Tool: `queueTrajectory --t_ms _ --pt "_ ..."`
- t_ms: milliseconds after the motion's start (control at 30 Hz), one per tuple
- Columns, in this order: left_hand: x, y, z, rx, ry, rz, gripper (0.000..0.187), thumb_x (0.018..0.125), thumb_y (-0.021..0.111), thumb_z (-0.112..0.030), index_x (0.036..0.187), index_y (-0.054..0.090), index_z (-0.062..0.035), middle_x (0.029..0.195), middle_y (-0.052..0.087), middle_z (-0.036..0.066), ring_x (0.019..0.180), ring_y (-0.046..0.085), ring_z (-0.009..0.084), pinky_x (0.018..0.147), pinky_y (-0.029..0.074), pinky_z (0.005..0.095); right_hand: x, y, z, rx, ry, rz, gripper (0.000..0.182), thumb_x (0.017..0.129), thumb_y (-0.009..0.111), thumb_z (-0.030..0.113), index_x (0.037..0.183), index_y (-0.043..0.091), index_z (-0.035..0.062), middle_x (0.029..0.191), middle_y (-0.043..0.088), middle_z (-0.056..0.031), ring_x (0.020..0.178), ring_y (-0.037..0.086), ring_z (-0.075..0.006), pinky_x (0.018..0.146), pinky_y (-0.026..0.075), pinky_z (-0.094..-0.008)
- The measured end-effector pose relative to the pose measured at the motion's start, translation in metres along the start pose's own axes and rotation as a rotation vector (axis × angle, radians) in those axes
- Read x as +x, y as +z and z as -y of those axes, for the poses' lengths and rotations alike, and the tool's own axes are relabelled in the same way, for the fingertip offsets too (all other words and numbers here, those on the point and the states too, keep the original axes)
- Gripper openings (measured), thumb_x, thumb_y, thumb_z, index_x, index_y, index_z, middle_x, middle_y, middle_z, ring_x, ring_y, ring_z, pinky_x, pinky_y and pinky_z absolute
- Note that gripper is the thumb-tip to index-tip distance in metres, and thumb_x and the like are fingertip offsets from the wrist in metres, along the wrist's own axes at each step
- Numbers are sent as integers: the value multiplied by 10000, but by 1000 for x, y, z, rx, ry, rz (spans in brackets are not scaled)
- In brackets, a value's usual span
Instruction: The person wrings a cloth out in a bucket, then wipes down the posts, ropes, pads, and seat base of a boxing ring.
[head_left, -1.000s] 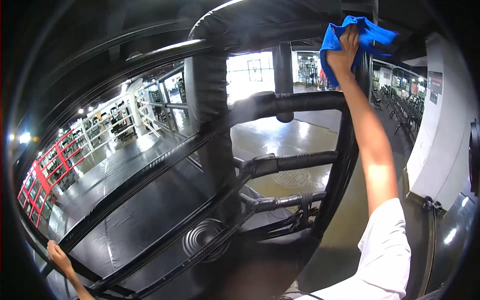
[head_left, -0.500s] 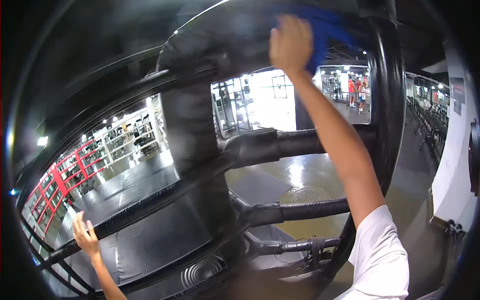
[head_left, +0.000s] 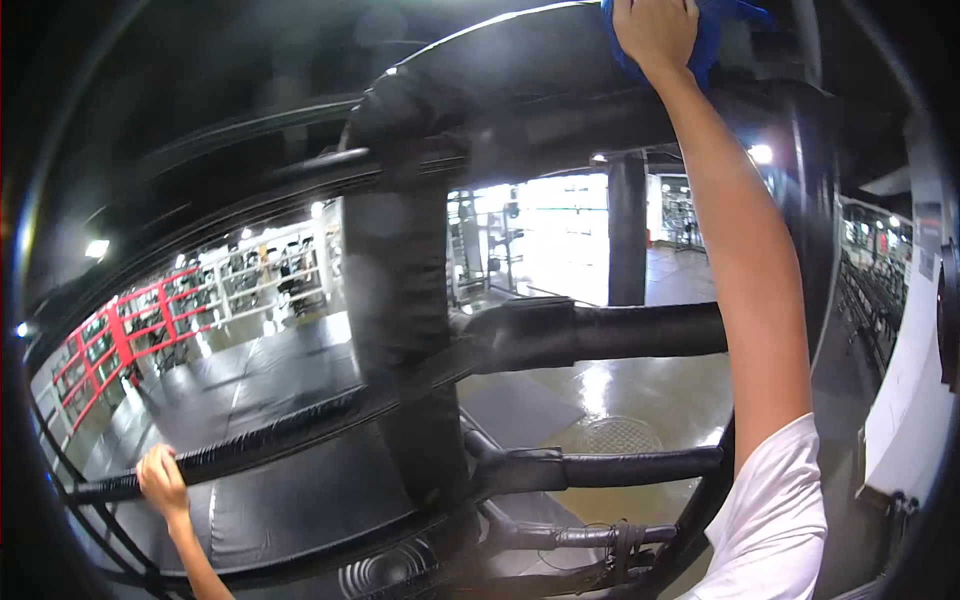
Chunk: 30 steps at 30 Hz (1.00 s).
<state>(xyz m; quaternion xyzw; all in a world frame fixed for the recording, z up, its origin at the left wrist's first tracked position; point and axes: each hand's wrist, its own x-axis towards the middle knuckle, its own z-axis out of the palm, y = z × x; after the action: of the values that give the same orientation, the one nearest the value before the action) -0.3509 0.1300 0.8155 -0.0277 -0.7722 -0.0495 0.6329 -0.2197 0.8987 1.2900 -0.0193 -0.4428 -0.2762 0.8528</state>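
My right hand [head_left: 658,35] is raised high at the top edge of the view, holding a blue cloth [head_left: 708,45] against the black padded top [head_left: 530,70] of the boxing ring corner. Part of the cloth and the fingertips are cut off by the frame. Low on the left, the fingers of my left hand [head_left: 162,480] are wrapped round a black padded ring rope [head_left: 270,437]. Between my arms stands the thick black corner pad [head_left: 400,270], with more padded ropes running off to the right.
Lower ropes [head_left: 640,467] cross at the right, with thin cords tied round the lowest. Inside lies a dark mat floor [head_left: 300,500]. Red rails [head_left: 125,335] stand behind at the left. A round black post [head_left: 628,230] rises before bright windows, and a white wall [head_left: 905,390] is at far right.
My right hand and the blue cloth have shifted up and to the right in view. My left hand has closed round the rope. The view has tilted slightly, and the distant people are out of sight.
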Motion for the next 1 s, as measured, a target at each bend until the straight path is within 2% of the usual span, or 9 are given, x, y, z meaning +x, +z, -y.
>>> queueTrajectory --t_ms 100,167,233,367,433,500,667,800,1000 --pt "8 -1 -15 -29 -13 -15 269 972 466 -191 798 605 -40 828 653 119 841 614 340 854 438 430 -4 10 65 -13 -136 182 253 951 530 212 887 731 72 817 711 -188 861 679 -373 816 493 -530" --pt "11 -4 -25 -15 -35 -28 272 965 460 -196 794 603 -40 821 648 119 819 603 339 838 433 430 -1 -17 131 288 -246 404 258 945 532 222 893 730 66 895 721 -196 914 684 -359 859 511 -520" --pt "9 -11 -29 -51 -2 -40 280 960 448 -205 798 600 -34 815 636 126 803 593 343 829 430 430 -8 2 175 754 -324 173 274 957 534 240 907 730 55 993 727 -193 967 687 -343 903 525 -505" --pt "6 -19 -24 -84 56 -16 300 961 432 -224 827 613 -25 841 647 141 828 607 349 832 431 434 19 -30 205 753 -621 479 306 991 508 241 964 745 50 1087 724 -181 1016 683 -329 931 531 -489" --pt "6 -21 -24 -76 54 19 301 957 431 -222 837 632 -32 845 658 141 842 623 352 837 438 434 14 -38 204 693 -520 416 296 996 508 196 953 748 30 1036 736 -183 955 701 -319 890 544 -478" --pt "7 -21 -27 -75 39 43 299 951 433 -222 833 640 -41 830 659 141 838 629 353 836 443 433 8 -34 193 281 -100 472 265 970 537 161 922 752 13 894 730 -202 826 704 -344 816 557 -486" --pt "7 -17 -30 -67 9 49 331 967 422 -234 850 656 -31 867 678 139 859 636 346 865 445 431 -9 -21 173 643 491 138 248 940 613 209 914 756 8 729 679 -231 713 675 -413 718 556 -505" --pt "9 -14 -30 -78 7 32 305 969 439 -209 863 665 -33 885 694 124 867 644 332 872 449 423 -21 -78 205 719 -346 382 321 977 603 211 1227 675 23 1197 668 -244 1159 613 -404 1013 463 -525" --pt "5 -3 -29 -64 50 -73 257 948 462 -178 856 664 -48 873 693 109 827 638 326 855 454 416 -129 -93 282 703 393 266 487 1028 551 184 1490 485 46 1514 440 -304 1392 439 -458 1172 349 -530"
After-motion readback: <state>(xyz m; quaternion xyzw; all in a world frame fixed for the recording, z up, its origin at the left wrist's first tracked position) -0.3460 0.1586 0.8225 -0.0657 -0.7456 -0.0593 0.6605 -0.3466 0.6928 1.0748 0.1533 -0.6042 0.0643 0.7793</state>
